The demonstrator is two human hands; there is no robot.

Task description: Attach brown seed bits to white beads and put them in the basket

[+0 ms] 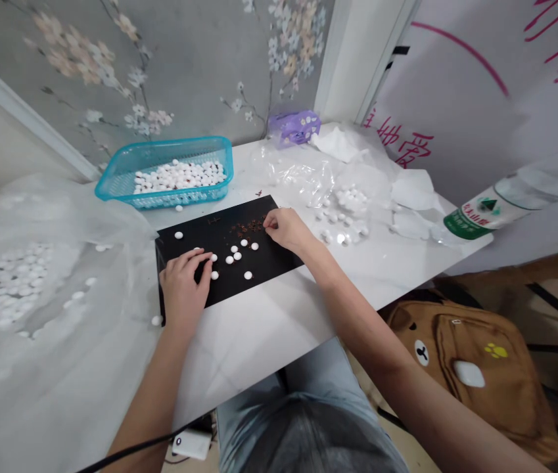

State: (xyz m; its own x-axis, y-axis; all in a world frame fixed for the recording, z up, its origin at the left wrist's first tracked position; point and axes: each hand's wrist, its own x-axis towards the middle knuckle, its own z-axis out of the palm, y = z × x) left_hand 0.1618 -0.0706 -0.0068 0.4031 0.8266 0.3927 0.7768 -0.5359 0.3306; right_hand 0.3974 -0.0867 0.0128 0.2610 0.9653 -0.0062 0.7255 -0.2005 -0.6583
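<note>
A black board [194, 226] lies on the white table, with several small white round domed pieces [248, 275] scattered over it. My left hand [186, 279] rests at the board's left part, its thumb and index finger closed at one white piece [213, 257]. At the board's far right corner is a loose spread of tiny reddish-brown bits [246, 228]. Beside these bits my right hand [286, 228] holds its thumb and fingertips in a pinch. Whatever sits between those right fingertips is too small to make out.
Behind the board stands a blue basket [160, 200] of white pieces. Plastic sheeting [111, 276] with more pieces covers the left side. Clear bags [303, 180], a purple packet [294, 127] and a tilted water bottle [476, 217] are rightward. A brown backpack [500, 401] sits below.
</note>
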